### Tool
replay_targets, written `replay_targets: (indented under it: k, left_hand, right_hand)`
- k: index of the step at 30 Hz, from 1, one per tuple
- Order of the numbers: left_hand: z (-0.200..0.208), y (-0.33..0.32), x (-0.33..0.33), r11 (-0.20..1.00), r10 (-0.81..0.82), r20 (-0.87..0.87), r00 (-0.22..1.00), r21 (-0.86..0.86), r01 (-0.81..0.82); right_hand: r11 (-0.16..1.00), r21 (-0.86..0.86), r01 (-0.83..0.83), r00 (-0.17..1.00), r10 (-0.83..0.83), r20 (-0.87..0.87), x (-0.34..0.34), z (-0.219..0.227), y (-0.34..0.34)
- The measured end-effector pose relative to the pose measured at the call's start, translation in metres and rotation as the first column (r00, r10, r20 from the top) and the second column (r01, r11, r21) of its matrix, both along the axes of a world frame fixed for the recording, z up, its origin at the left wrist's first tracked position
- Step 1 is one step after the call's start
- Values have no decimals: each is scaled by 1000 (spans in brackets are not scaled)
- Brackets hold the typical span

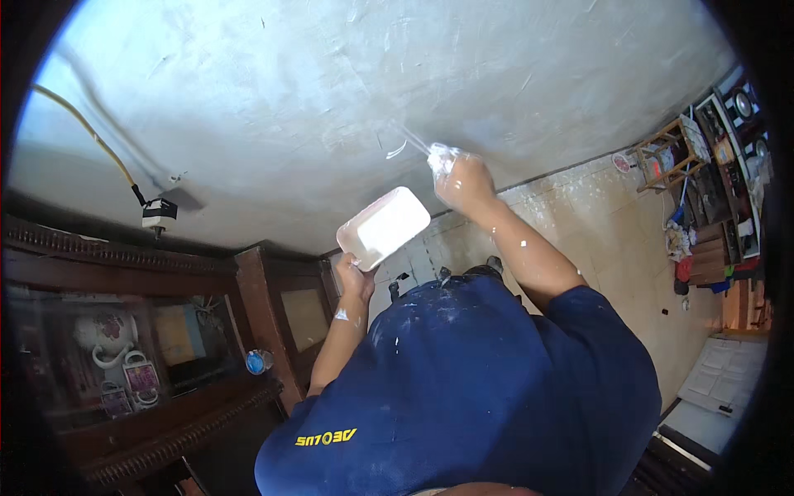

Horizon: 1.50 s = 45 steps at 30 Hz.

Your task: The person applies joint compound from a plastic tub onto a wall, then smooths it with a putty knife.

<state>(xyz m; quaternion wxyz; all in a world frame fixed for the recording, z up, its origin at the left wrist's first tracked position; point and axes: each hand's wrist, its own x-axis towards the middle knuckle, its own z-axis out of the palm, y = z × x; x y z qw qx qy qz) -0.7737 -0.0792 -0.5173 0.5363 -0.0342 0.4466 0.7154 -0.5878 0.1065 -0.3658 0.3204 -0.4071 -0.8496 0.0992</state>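
Note:
My left hand [357,279] grips the near end of a pale rectangular tub [365,221], which is tilted; its bright white inside is too glaring to make out fully. In front of me is a grey-white plastered wall [289,99] with streaks and ridges. My right hand [465,180] is raised near the wall, its fingers closed round a putty knife [410,137] whose thin blade shows almost edge-on. White paste smears those fingers and hides the tool's handle. A white curl of paste [397,150] shows by the blade. Both forearms carry white spots.
A dark wooden cabinet [248,289] with mugs behind its glass stands at left, a blue-topped cup [259,361] beside it. A black-and-white plug [159,213] with a yellow cable is at the wall. White-spattered tiled floor [604,248], a wooden stool [674,153] and cluttered shelves lie right.

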Motion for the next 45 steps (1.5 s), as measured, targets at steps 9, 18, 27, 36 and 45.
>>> replay_targets:
  k: [9, 18, 27, 36, 45]
  left_hand:
    - [35, 66, 46, 1000, 19, 67, 998, 2, -19]
    - [12, 74, 80, 980, 195, 51, 980, 32, -196]
    - [21, 83, 121, 963, 269, 56, 962, -32, -268]
    - [11, 42, 84, 980, 196, 71, 978, -40, -193]
    - [-29, -2, -2, 999, 18, 49, 999, -47, -16]
  right_hand:
    - [824, 260, -504, 829, 376, 415, 84, -55, -36]
    - [995, -97, -35, 859, 80, 505, 210, -5, 87]
    - [921, 254, 294, 949, -313, 36, 160, 5, 172]
    - [878, 171, 448, 885, -463, 57, 143, -22, 168]
    - [873, 174, 456, 779, -486, 395, 72, -135, 147]
